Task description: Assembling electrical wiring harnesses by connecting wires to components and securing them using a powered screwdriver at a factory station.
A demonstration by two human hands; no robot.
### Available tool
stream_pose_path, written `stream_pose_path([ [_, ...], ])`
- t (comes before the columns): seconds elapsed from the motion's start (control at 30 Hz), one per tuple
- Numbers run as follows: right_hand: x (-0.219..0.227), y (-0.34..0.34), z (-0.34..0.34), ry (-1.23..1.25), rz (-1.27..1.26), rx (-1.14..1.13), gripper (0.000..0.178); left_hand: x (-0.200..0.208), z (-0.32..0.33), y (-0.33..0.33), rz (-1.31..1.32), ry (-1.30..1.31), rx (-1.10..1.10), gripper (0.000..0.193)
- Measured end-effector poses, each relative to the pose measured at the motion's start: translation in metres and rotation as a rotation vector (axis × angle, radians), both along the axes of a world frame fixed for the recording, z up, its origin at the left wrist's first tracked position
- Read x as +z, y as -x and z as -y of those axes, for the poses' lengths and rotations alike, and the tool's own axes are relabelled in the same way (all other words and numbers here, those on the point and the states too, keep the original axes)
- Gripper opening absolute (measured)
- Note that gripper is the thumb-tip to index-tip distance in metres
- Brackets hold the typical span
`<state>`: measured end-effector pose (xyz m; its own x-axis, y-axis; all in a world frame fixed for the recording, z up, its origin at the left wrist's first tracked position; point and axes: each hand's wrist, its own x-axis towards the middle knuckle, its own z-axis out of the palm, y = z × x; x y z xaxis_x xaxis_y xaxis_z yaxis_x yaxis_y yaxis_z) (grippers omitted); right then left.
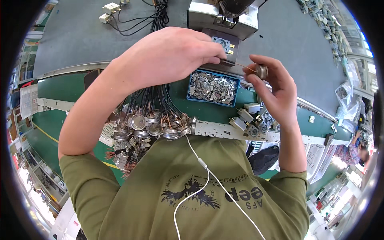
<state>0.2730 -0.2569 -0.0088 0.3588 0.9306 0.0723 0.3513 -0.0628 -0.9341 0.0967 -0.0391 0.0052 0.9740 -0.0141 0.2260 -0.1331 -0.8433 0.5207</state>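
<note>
My right hand (278, 86) grips a small round metal capsule (262, 72) between thumb and fingers. A thin copper-coloured wire (245, 67) runs from the capsule towards my left hand (188, 54). The fingertips of that hand are pinched together at the wire's other end, beside the machine's base; most of what they hold is hidden. Just beyond them, a square pale-blue housing (221, 42) with brass-coloured terminals lies on the dark base block (234, 42) of a bench machine (250, 22).
A blue bin (212, 103) of small metal parts sits below my hands. Several round metal capsules (138, 122) on black leads hang over the near edge at left. Finished-looking square housings (252, 120) are piled at right. More parts (330, 34) line the bench's far right.
</note>
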Motion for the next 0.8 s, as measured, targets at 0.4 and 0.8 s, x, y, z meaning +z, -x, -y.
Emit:
stream_pose_path([
  [0.4,-0.009,-0.003,-0.022,0.122,-0.614,0.224,0.045,0.026,-0.021,0.014,-0.098,-0.01,-0.052,0.026],
  [0.8,-0.012,0.026,-0.03,-0.143,-0.336,-0.203,0.037,-0.012,0.003,0.005,-0.067,0.319,0.043,0.021],
])
